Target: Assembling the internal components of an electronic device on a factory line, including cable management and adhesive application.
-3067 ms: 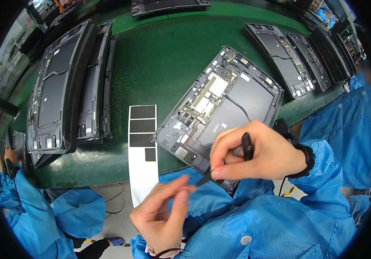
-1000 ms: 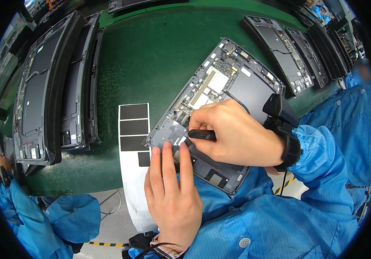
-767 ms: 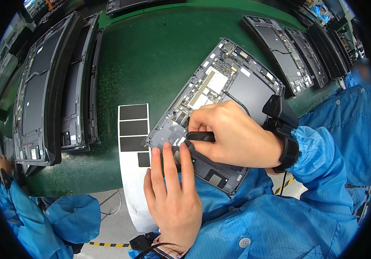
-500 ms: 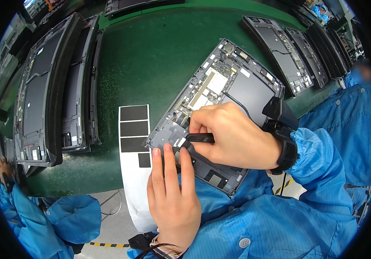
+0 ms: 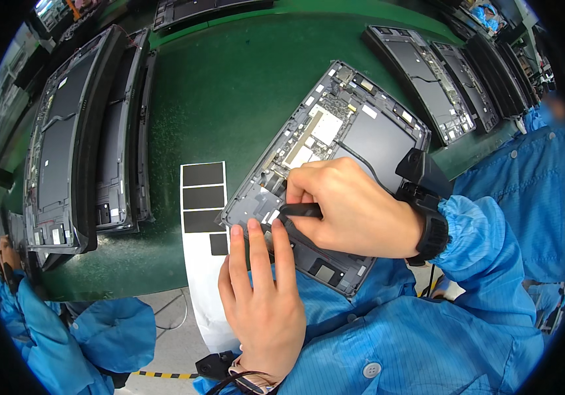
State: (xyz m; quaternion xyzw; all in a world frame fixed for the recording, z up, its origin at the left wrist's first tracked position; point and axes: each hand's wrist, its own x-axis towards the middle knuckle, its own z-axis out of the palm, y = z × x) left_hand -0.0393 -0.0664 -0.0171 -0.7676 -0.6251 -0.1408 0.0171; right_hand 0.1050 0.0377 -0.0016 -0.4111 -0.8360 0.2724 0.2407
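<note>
An opened laptop base [image 5: 378, 141] lies slanted in front of me, its circuit board, dark battery and a black cable exposed. My right hand [image 5: 358, 214] is closed around a black, flat stick-like tool [image 5: 303, 210]. The tool's tip is down at the base's near left part, by a small white patch; the exact contact is hidden. My left hand [image 5: 262, 306] is open, with fingers spread and fingertips resting at the near left edge of the base. Left of the base, a white backing sheet [image 5: 206, 289] carries several black rectangular pads and hangs over the table edge.
More opened laptop bases [image 5: 65, 148] stand stacked at the left, and others [image 5: 420, 72] at the right, on the green table [image 5: 230, 85]. Another lies at the far edge. People in blue work coats [image 5: 522, 178] are close by on both sides.
The view has shifted slightly. Both hands stay at nearly the same spot on the laptop base, with the black tool still in my right hand.
</note>
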